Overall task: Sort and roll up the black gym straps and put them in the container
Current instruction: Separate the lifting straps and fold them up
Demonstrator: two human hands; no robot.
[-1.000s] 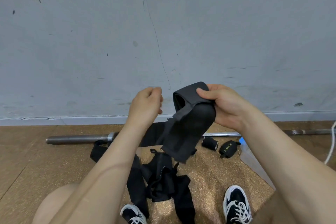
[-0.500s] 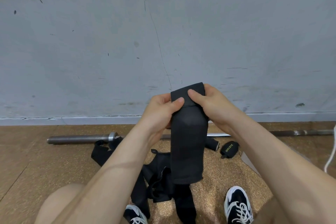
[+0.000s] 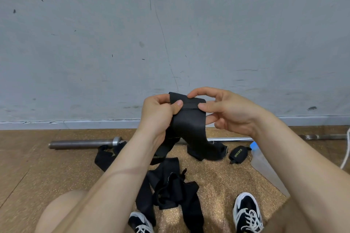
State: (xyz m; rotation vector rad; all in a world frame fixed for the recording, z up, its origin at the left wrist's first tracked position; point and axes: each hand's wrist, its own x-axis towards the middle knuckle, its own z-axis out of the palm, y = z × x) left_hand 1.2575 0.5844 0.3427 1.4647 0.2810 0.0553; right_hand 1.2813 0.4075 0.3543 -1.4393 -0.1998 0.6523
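A wide black strap [image 3: 189, 125] is held up in front of the grey wall, its top end folded over. My left hand [image 3: 159, 115] grips its left edge, thumb pressed on the fold. My right hand [image 3: 225, 109] pinches the right edge between thumb and forefinger. The strap's tail hangs down toward the floor. Below lies a tangled pile of loose black straps [image 3: 170, 189]. A rolled black strap with yellow lettering [image 3: 239, 154] lies on the floor to the right. Beside it stands a clear plastic container [image 3: 267, 168], partly hidden by my right arm.
A steel barbell [image 3: 83, 143] lies along the base of the wall. My two black-and-white shoes [image 3: 247, 212] and a bare knee [image 3: 62, 212] are at the bottom. A white cord [image 3: 345, 149] hangs at the right edge. The floor is brown cork.
My left hand came in from open air and took the strap's left edge. Both hands then shifted slightly right, and the strap's top end is folded down more.
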